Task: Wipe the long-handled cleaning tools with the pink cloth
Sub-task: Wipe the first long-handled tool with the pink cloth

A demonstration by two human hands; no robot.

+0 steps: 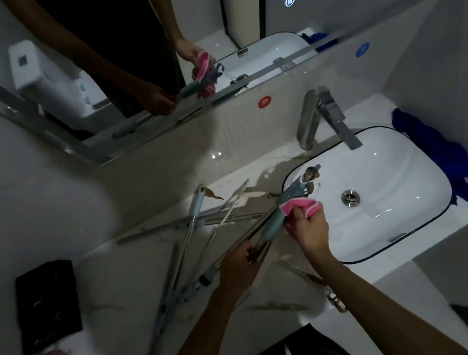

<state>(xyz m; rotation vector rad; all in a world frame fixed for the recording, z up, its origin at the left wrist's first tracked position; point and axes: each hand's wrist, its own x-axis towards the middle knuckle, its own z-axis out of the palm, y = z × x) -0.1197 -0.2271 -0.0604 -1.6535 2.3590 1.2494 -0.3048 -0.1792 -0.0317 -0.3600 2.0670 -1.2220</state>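
A person's right hand clutches a pink cloth bunched around the teal-sleeved handle of a long-handled cleaning tool, its far end reaching over the white sink at the rim's 9 o'clock side. The left hand closes its grip on the tool's metal shaft, just toward 7 o'clock of the cloth. More metal-handled tools lie crossed on the counter at 9 o'clock of the hands.
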